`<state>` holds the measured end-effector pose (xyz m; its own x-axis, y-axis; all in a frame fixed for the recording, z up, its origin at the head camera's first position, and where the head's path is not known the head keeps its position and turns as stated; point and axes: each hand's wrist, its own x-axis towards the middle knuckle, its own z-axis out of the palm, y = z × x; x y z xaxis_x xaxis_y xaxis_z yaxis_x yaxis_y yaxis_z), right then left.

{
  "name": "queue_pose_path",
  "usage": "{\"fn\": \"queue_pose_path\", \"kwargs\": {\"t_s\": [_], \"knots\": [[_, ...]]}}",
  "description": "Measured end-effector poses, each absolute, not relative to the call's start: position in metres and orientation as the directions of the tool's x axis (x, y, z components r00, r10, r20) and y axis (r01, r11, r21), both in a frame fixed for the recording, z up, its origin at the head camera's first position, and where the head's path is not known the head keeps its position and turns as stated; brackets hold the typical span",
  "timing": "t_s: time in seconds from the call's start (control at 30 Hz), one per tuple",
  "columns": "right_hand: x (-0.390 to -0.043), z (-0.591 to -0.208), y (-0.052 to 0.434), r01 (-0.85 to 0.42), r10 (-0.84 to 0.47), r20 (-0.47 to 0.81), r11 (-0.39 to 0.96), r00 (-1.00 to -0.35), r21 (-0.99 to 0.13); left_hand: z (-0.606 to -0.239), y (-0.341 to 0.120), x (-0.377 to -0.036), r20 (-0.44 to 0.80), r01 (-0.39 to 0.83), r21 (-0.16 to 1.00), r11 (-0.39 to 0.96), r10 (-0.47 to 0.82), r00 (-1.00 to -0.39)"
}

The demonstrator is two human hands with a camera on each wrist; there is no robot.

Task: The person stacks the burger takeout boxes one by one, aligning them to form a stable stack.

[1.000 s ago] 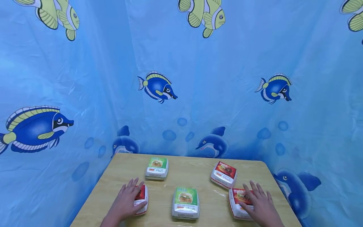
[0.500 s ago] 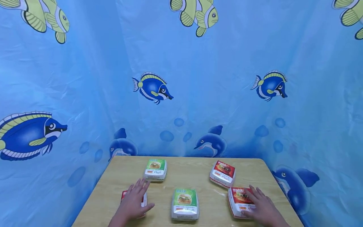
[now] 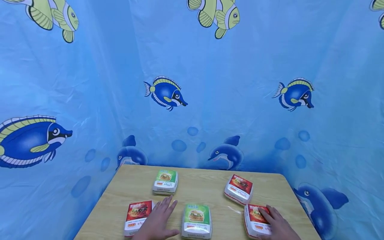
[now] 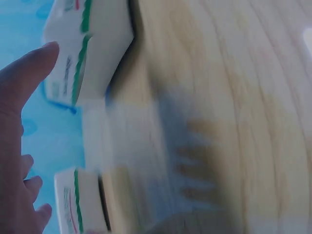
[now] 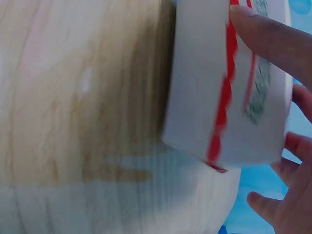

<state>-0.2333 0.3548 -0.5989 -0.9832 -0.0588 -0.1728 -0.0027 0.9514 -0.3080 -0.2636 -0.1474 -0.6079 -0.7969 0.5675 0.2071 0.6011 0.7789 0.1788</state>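
Five burger boxes lie on a wooden table point(image 3: 204, 186). My left hand point(image 3: 160, 218) hovers flat and empty, fingers straight, between the front-left red box point(image 3: 137, 213) and the front green box point(image 3: 196, 220). In the blurred left wrist view, the left hand point(image 4: 14, 146) sits beside two green-striped boxes point(image 4: 87, 53). My right hand point(image 3: 274, 226) lies over the front-right red box point(image 3: 255, 220). In the right wrist view the thumb point(image 5: 270, 36) presses that red box point(image 5: 219, 87) on its side wall and the fingers curl past its far edge.
Another green box point(image 3: 165, 181) lies at the back left and another red box point(image 3: 239, 189) at the back right. A blue fish-print curtain point(image 3: 192, 100) closes in the table on three sides. Bare wood shows in the middle and at the far edge.
My left hand lifted off the front-left red box and moved right, uncovering it. My right hand stayed on the front-right red box.
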Motion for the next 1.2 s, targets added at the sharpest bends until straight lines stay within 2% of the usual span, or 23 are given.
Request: {"fn": "queue_pose_path", "kwargs": {"t_s": [0.23,0.37,0.47,0.6,0.7,0.87,0.93,1.03,1.2], "knots": [[-0.224,-0.595,0.345,0.015,-0.047,-0.181,0.945,-0.982,-0.327,-0.617,-0.116,-0.265,0.152,0.646,0.198,0.738,0.628,-0.764],[-0.216,-0.605,0.340,0.067,-0.012,-0.194,0.916,-0.981,-0.396,-0.621,-0.095,-0.272,0.127,0.647,0.232,0.727,0.636,-0.761],[-0.207,-0.618,0.334,0.090,0.012,-0.181,0.901,-0.983,-0.425,-0.627,-0.086,-0.270,0.113,0.623,0.286,0.728,0.620,-0.776],[-0.202,-0.623,0.335,0.057,0.005,-0.126,0.908,-0.992,-0.414,-0.628,-0.079,-0.273,0.100,0.590,0.383,0.711,0.603,-0.791],[-0.200,-0.624,0.335,0.040,-0.005,-0.108,0.910,-0.994,-0.412,-0.626,-0.077,-0.273,0.097,0.597,0.426,0.679,0.622,-0.777],[-0.205,-0.629,0.328,0.039,-0.004,-0.103,0.912,-0.995,-0.408,-0.624,-0.077,-0.276,0.090,0.671,0.385,0.633,0.698,-0.710],[-0.210,-0.629,0.324,0.031,-0.005,-0.087,0.914,-0.996,-0.405,-0.623,-0.075,-0.280,0.096,0.684,0.361,0.634,0.704,-0.703],[-0.216,-0.628,0.320,0.013,-0.021,-0.077,0.907,-0.997,-0.420,-0.623,-0.074,-0.286,0.105,0.672,0.351,0.652,0.685,-0.721],[-0.223,-0.623,0.322,0.048,-0.032,-0.152,0.869,-0.988,-0.492,-0.620,-0.070,-0.295,0.088,0.582,0.367,0.726,0.595,-0.799]]}}
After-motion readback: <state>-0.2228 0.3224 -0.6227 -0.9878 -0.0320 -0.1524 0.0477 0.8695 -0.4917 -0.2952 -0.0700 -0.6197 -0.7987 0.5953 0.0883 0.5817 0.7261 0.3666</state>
